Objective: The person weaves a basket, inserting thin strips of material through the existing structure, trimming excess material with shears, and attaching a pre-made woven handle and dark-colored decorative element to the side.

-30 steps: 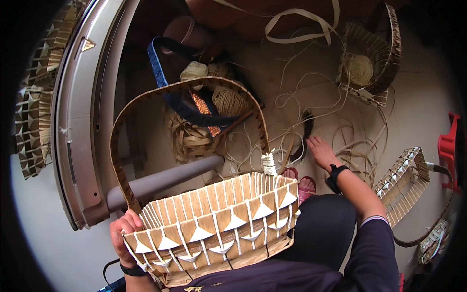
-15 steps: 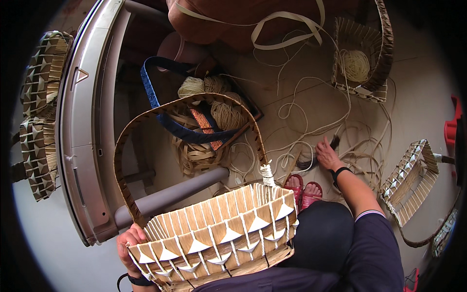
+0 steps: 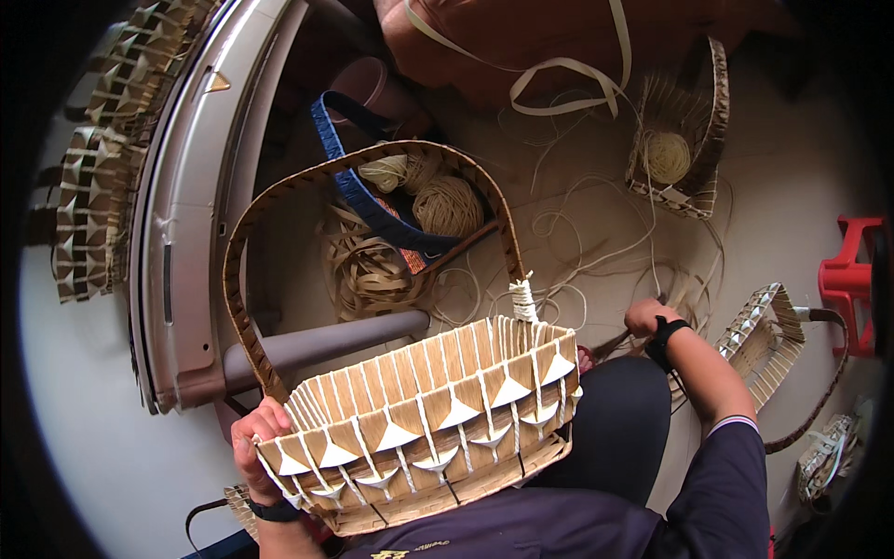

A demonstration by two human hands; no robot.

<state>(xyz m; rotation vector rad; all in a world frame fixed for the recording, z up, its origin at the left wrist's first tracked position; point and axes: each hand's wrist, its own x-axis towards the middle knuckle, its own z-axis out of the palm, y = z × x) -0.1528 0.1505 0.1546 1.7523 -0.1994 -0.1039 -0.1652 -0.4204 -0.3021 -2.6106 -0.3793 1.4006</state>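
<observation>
A woven tan basket [image 3: 438, 401] with white triangles and white cord rests tilted on my lap. My left hand [image 3: 259, 442] grips its left end, at the foot of the brown arched handle [image 3: 514, 244]. White cord binding [image 3: 523, 301] wraps the handle's right foot; the left foot shows no such white wrap. Down to the right, beyond my knee, my right hand [image 3: 644, 318] is closed. Dark thin ends poke out on both sides of its fist, but what it holds is too small and blurred to name.
A blue-handled container holds balls of cord [image 3: 447, 207], beside flat tan strips [image 3: 372, 279]. Loose cords trail over the floor. Another basket [image 3: 680, 177] with a cord ball stands far right, one more [image 3: 765, 345] nearer. A red stool [image 3: 849, 279] is at right, a grey metal frame [image 3: 177, 279] at left.
My right hand has lifted from the floor and come back toward my knee, its fingers now closed. The basket has shifted slightly right and up, still held by my left hand. The view has turned.
</observation>
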